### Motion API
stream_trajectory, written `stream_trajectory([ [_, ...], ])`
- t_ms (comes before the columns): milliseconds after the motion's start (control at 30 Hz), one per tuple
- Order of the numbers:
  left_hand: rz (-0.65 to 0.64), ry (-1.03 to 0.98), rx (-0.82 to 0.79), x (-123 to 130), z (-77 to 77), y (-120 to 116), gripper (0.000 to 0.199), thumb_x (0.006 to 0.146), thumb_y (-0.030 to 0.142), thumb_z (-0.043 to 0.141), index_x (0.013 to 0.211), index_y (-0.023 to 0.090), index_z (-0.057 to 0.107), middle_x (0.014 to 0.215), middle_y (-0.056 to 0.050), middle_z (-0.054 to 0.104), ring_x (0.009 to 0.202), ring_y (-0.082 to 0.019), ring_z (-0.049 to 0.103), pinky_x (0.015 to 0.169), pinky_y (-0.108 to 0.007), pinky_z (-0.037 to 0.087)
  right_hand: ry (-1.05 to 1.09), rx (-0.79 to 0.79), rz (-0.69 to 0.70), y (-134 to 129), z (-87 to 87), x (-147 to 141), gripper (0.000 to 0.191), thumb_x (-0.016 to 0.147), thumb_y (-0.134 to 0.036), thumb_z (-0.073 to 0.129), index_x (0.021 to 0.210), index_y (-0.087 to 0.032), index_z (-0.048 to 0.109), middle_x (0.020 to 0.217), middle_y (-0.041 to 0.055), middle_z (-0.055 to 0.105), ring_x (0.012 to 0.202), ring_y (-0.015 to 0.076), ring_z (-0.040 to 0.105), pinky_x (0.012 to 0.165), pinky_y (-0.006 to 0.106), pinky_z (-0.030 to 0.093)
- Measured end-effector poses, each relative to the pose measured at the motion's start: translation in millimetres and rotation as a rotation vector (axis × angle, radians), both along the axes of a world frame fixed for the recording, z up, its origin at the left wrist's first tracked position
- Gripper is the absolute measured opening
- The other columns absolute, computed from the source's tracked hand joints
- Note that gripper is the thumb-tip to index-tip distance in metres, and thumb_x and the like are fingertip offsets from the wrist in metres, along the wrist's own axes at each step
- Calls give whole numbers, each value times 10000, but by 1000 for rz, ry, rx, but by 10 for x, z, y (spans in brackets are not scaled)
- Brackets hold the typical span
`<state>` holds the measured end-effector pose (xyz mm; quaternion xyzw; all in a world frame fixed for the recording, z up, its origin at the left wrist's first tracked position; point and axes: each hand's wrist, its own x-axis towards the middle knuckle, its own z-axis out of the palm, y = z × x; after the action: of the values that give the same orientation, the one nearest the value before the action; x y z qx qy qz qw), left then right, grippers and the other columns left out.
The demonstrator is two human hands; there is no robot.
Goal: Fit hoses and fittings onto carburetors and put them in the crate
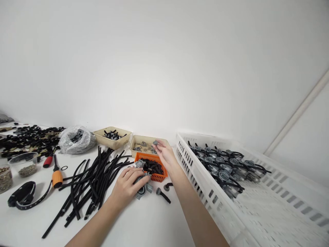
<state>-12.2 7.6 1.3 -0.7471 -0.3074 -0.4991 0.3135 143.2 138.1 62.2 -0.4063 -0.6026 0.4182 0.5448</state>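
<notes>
Left hand (125,187): closed around a grey valve (141,188), fingers curled over its top; I log this as a firm hold.
Right hand (166,154): partly open, fingertips pinching a small grey fitting (155,142) above the right tray.
Valve position: low over the white table (156,230), just in front of the orange basket.
Basket (151,176): orange mesh, filled with short black hose pieces; sits between both hands.
Trays: two beige, side by side behind the basket. Left tray (112,138) holds dark parts; right tray (149,144) holds grey fittings and small rings.
Loose by basket: a grey fitting with black tube (162,195) and a black elbow (168,186), on the table near my right forearm.
Left of hands: a pile of long black hoses (89,181), lying loose.
Right of hands: white crate (205,181), slotted walls, with assembled valves (221,168) packed at its far end.
Far left: orange-handled screwdriver (57,178), red-handled tool (48,161), clear tub of brass bits (24,165), bag of grey parts (76,140), black strap (25,195), and a heap of black-and-brass parts (32,140).
</notes>
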Motion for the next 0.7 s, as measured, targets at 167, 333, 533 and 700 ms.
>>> stream_trajectory([
  [167, 27, 0, -24, -49, -46, 10, 321, 911, 22, 403, 1040, 186, 648, 896, -55, 700, 933, -185, 635, 822, -326, 462, 226, -58, 116, -518, -40, 15, 146, 762, -202, 626, 901, -206, 671, 1038, 51, 687, 1027, 213, 657, 951, 343, 528],
  [333, 48, 2, -59, -63, -89, 5, 388, 873, -21, 379, 1057, 188, 650, 923, -66, 694, 941, -203, 631, 814, -340, 460, 247, -57, 103, -925, -145, 66, 286, 734, -331, 714, 992, -214, 675, 1008, 53, 702, 1024, 221, 651, 939, 368, 516],
  [533, 17, -3, -41, -34, -49, -30, 336, 903, 17, 395, 1046, 173, 655, 894, -65, 698, 928, -200, 634, 830, -341, 457, 120, -25, 64, -1371, -403, 228, 268, 647, -306, 798, 875, -201, 703, 932, 68, 716, 886, 234, 665, 806, 353, 546],
  [700, -14, -3, -44, 23, -41, -73, 335, 924, 23, 397, 1053, 182, 661, 874, -56, 700, 940, -190, 640, 835, -331, 458, -171, 159, -140, -1682, -690, 373, 286, 742, -259, 717, 1020, -239, 657, 930, 61, 705, 844, 212, 672, 774, 306, 561],
])
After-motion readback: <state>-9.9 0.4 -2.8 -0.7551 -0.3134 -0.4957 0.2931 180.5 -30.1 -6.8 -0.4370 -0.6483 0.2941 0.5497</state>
